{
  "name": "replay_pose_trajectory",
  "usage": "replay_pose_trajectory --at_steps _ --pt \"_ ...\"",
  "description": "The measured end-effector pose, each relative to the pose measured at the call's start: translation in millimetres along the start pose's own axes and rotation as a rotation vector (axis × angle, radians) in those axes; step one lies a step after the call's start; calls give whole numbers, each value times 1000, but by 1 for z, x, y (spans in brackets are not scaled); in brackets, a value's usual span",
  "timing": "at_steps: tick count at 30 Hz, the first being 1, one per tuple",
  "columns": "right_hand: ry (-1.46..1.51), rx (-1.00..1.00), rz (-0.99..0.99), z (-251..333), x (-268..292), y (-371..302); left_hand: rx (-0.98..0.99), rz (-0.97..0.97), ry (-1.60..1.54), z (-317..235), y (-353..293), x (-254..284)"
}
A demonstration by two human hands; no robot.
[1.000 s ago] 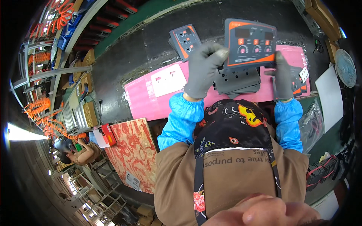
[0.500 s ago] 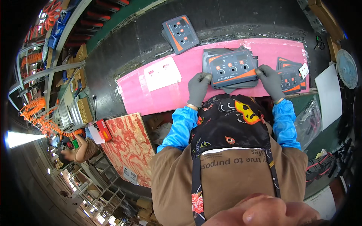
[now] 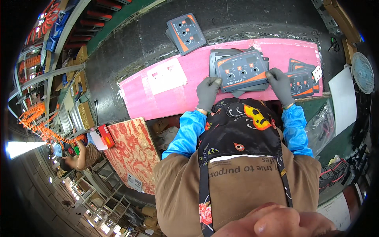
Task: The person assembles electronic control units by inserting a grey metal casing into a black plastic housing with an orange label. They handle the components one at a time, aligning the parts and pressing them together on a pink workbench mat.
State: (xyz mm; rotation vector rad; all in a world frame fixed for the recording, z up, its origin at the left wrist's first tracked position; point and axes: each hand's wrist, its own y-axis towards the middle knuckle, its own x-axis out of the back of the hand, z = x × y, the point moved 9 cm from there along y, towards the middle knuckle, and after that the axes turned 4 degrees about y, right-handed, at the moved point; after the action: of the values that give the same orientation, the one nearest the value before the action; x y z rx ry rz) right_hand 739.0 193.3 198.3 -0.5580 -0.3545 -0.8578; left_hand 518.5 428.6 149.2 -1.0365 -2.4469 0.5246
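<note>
Between my gloved hands is a dark grey control panel faceplate (image 3: 241, 71) with orange trim and several holes. My left hand (image 3: 208, 93) pinches its lower left corner between thumb and fingers. At its right edge my right hand (image 3: 280, 86) grips the same way. The faceplate is tilted slightly, above a stack of grey panels (image 3: 214, 59) that it mostly hides. Under them lies a pink sheet (image 3: 197, 94). More faceplates (image 3: 302, 82) lie overlapped to the right of my right hand. Another small pile of faceplates (image 3: 186, 33) sits at the far left.
A white sheet with cut-outs (image 3: 167, 75) lies on the pink sheet. Beyond is the black tabletop (image 3: 244, 19). A red-patterned board (image 3: 132, 152) and a red box (image 3: 105, 136) are at left, near another person (image 3: 81, 158). A round fan (image 3: 362, 72) stands at right.
The view has shifted slightly. Both hands keep the same hold on the faceplate, which has barely moved.
</note>
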Motion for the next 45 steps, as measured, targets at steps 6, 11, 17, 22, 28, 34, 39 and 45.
replay_pose_trajectory --at_steps 6,11,17,22,28,34,39,45 --pt "-7 -10 -44 -4 -1 0 15 -20 -22 0 -2 -1" --pt "-42 15 -59 -2 -1 -1 11 -51 -24 2 -2 -1" --pt "-124 86 -86 3 -1 -1 22 -40 -36 3 -3 -2" --pt "-144 56 -74 2 -2 -1 12 -52 -38 4 -3 -2" --pt "-175 82 -87 -2 -2 0 5 -53 -41 -3 -5 -1" --pt "-155 60 -82 0 -2 0 -4 -45 -76 2 -3 -1" --pt "-138 52 -82 -2 -3 0 -1 -37 -93 3 -3 -2" --pt "-162 65 -102 0 -3 -1 1 -31 -84 2 -4 -2"
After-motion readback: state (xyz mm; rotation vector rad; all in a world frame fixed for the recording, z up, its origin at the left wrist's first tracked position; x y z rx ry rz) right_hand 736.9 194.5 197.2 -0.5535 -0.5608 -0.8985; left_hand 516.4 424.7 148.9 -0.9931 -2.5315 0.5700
